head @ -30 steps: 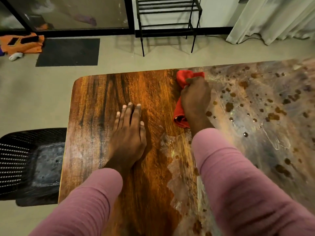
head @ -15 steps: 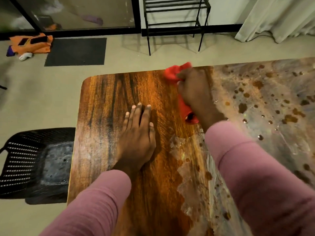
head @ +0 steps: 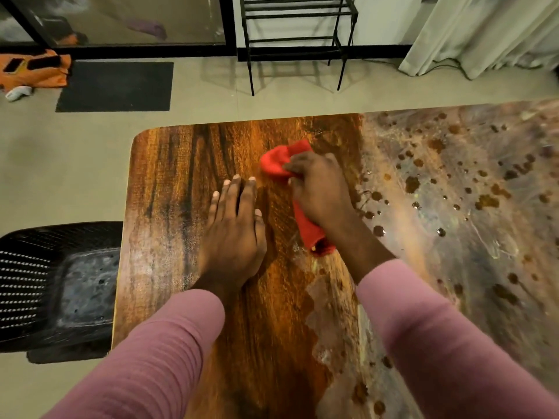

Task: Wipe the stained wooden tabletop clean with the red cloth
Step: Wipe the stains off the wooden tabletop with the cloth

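Observation:
The wooden tabletop [head: 169, 189] shows bare brown grain on its left part. Its right part is covered with a greyish film and dark brown stain spots [head: 453, 189]. My right hand [head: 320, 192] grips the bunched red cloth [head: 276, 160] and holds it down on the wood beside the film's edge; one end of the cloth sticks out beyond my fingers, the other under my wrist. My left hand [head: 234, 234] lies flat on the bare wood just left of the cloth, fingers straight.
A black mesh chair [head: 51, 282] stands at the table's left edge. On the floor beyond the table are a dark mat [head: 115, 86], a black metal rack [head: 296, 40], an orange garment [head: 33, 69] and a pale curtain [head: 484, 31].
My right hand has dragged the red cloth leftwards and towards me from the far edge. More bare wood shows by the film. My left hand has stayed flat in place.

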